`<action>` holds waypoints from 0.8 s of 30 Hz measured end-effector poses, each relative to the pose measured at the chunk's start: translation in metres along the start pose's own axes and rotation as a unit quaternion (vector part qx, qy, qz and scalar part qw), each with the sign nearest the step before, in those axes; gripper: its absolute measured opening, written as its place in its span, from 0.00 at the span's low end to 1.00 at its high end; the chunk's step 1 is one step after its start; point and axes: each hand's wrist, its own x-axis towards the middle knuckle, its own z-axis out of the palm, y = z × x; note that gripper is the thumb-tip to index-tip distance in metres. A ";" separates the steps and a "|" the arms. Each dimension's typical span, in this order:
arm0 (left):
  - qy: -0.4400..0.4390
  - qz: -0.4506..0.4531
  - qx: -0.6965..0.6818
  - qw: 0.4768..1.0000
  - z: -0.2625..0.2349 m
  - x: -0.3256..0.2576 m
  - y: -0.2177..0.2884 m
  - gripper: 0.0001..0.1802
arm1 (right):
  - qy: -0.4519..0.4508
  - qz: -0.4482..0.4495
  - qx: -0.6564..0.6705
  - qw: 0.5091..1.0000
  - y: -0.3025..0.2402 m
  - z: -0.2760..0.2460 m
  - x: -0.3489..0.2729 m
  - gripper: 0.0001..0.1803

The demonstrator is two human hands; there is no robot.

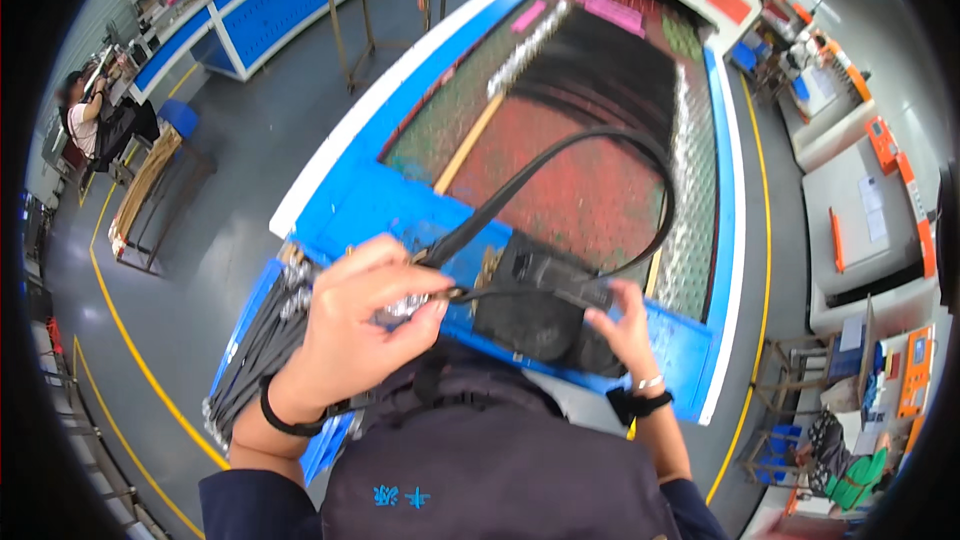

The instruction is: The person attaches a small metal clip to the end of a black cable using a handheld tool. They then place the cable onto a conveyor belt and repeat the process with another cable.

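A long black strip [665,175] arches in a loop over the bed of a blue and white machine. My left hand [365,310] is closed round the strip near its left end, with crinkled silver foil [400,308] showing under the fingers. Another stretch of the strip runs from there toward my right hand [628,335], whose thumb and forefinger pinch around it. Below this stretch, a dark rounded object [530,328] rests on the blue front ledge [680,350]; its kind is unclear. Many black strips [610,65] with foil-covered ends lie side by side farther up the bed.
A bundle of black strips [255,350] with foil ends hangs at the left of the ledge. Blue workbenches [270,15] and a seated person [95,120] are at the far left. White machines with orange parts [865,210] line the right, beyond a yellow floor line [765,200].
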 end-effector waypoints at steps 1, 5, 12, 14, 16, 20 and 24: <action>0.006 -0.011 -0.002 1.000 -0.001 0.001 -0.001 0.08 | -0.007 0.045 0.096 0.994 -0.011 0.000 0.001 0.28; 0.023 -0.036 -0.024 0.999 0.002 0.013 -0.008 0.07 | 0.072 0.079 0.309 0.945 -0.027 0.005 0.001 0.26; 0.063 -0.060 -0.022 0.996 -0.019 0.015 -0.004 0.07 | 0.158 0.023 0.585 0.795 -0.068 -0.049 -0.006 0.25; 0.048 -0.029 0.020 0.998 -0.024 0.018 0.002 0.06 | 0.180 -0.034 0.594 0.783 -0.100 -0.067 -0.006 0.28; 0.016 -0.006 0.037 0.999 -0.021 0.023 0.010 0.06 | 0.207 -0.082 0.558 0.800 -0.119 -0.083 -0.006 0.33; -0.058 0.041 0.032 0.997 -0.012 0.026 0.020 0.07 | 0.269 -0.129 0.448 0.843 -0.174 -0.084 -0.005 0.41; -0.070 0.082 0.019 0.994 -0.004 0.020 0.031 0.08 | 0.302 -0.128 0.355 0.876 -0.196 -0.065 -0.006 0.47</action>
